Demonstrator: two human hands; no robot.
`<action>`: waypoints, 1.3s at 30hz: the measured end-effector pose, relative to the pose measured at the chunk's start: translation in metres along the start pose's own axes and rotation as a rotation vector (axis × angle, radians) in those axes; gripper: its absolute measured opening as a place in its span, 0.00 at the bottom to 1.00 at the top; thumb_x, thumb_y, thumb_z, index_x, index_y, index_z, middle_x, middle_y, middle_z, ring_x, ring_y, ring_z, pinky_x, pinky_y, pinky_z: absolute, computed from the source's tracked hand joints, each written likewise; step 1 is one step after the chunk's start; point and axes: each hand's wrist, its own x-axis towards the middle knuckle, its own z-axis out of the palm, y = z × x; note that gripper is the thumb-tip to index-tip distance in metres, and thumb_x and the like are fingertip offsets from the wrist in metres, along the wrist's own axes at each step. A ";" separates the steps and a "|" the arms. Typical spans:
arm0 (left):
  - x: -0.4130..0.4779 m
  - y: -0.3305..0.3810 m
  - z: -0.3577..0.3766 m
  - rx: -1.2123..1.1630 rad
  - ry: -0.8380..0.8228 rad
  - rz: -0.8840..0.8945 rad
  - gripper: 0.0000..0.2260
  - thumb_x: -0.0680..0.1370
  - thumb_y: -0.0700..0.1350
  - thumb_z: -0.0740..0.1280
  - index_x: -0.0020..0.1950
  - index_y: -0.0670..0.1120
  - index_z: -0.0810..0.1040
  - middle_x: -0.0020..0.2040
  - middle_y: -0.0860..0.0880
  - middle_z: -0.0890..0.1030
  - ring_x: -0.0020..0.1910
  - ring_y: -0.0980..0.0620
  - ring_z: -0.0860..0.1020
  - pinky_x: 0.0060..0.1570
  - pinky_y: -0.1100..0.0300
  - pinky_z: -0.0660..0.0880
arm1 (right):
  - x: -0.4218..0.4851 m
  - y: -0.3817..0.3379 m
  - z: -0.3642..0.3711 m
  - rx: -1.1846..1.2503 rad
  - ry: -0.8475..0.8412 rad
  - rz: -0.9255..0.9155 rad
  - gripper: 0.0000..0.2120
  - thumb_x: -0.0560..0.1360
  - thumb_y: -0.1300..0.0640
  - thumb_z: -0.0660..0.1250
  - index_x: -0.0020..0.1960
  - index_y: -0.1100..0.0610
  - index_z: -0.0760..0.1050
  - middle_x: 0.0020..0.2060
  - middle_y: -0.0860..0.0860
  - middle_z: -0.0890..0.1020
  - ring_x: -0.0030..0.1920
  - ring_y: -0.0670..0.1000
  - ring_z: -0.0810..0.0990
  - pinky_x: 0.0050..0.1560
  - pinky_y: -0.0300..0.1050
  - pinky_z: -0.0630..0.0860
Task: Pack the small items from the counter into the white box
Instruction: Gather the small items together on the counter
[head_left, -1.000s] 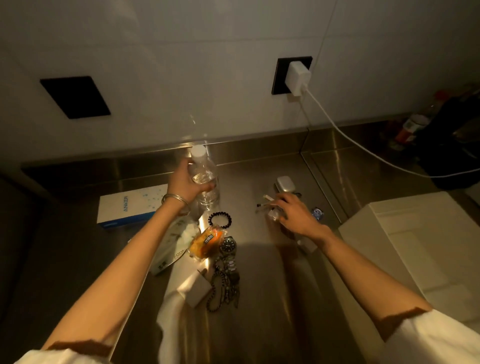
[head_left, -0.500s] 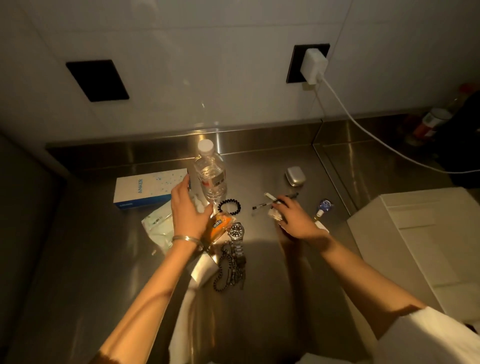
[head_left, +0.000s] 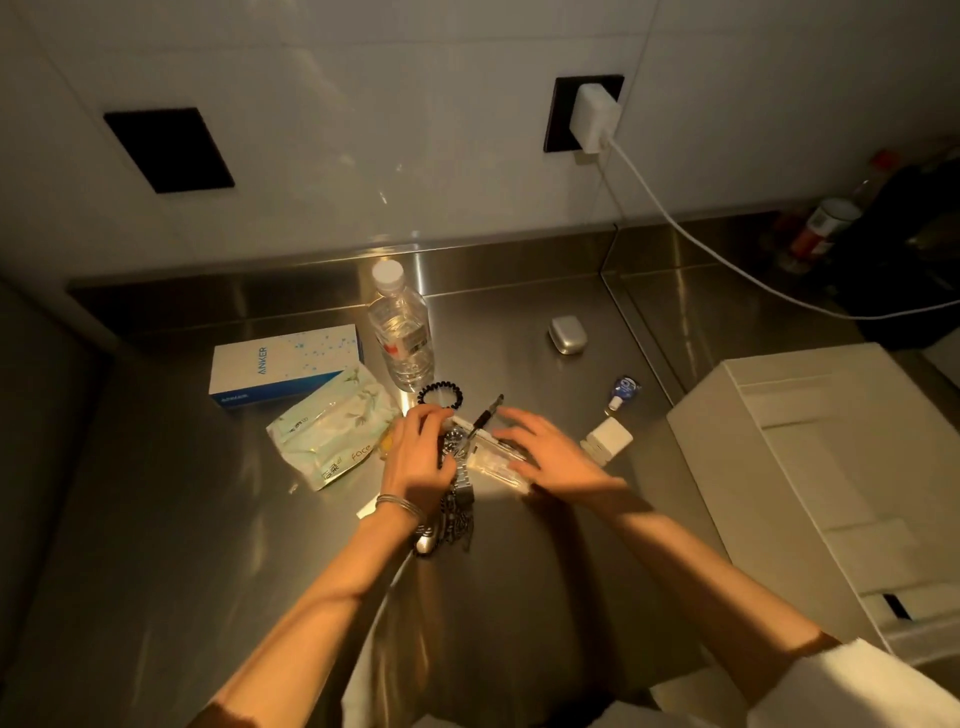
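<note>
Looking down from the head camera, both hands are seen low over a cluster of small items on the steel counter. The left hand is laid with curled fingers on a wristwatch; whether anything is pinched cannot be told. The right hand is spread flat over a clear plastic case, beside a black pen. The white box stands open at the right, well apart. A water bottle stands upright behind.

I see bare steel counter between the clutter and the open white cardboard box; only a small white charger cube stands between.
</note>
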 end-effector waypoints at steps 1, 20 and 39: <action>0.001 0.000 0.001 0.019 -0.010 0.009 0.22 0.68 0.38 0.67 0.62 0.40 0.72 0.60 0.41 0.73 0.57 0.43 0.71 0.55 0.56 0.66 | -0.006 0.010 -0.006 -0.043 0.057 0.021 0.22 0.75 0.55 0.65 0.68 0.56 0.68 0.73 0.55 0.62 0.72 0.56 0.61 0.72 0.55 0.60; -0.005 0.007 0.002 0.045 -0.019 0.088 0.21 0.68 0.35 0.70 0.61 0.42 0.74 0.59 0.41 0.73 0.60 0.42 0.69 0.60 0.53 0.66 | -0.026 0.045 -0.022 0.032 -0.091 0.292 0.28 0.73 0.59 0.68 0.71 0.60 0.64 0.73 0.60 0.58 0.74 0.57 0.59 0.71 0.40 0.54; -0.039 0.019 0.004 0.089 0.017 0.038 0.21 0.68 0.36 0.69 0.61 0.41 0.73 0.62 0.40 0.72 0.61 0.40 0.68 0.61 0.51 0.66 | -0.022 0.069 -0.059 -0.072 0.004 0.268 0.31 0.72 0.55 0.71 0.72 0.56 0.63 0.73 0.58 0.61 0.74 0.59 0.55 0.73 0.53 0.54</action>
